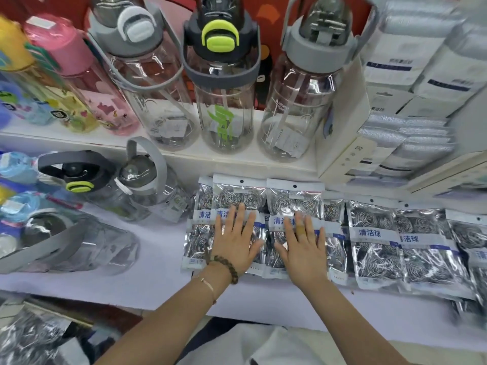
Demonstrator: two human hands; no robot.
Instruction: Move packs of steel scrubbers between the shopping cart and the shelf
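Observation:
Several clear packs of steel scrubbers with blue-and-white labels lie in a row on the white lower shelf (158,272). My left hand (234,239) rests flat, fingers straight, on the left stack of packs (237,197). Flat beside it, my right hand (303,245) presses on the neighbouring pack (293,201). More scrubber packs (374,241) lie further right, overlapping to the shelf's right end. At the bottom left, more silver packs (34,338) lie in what looks like the shopping cart, blurred.
Large clear water bottles (224,96) stand on the upper shelf behind. Other bottles (110,196) lie on their sides at the left of the lower shelf. White boxes and grey cloth packs (411,106) are stacked at the right.

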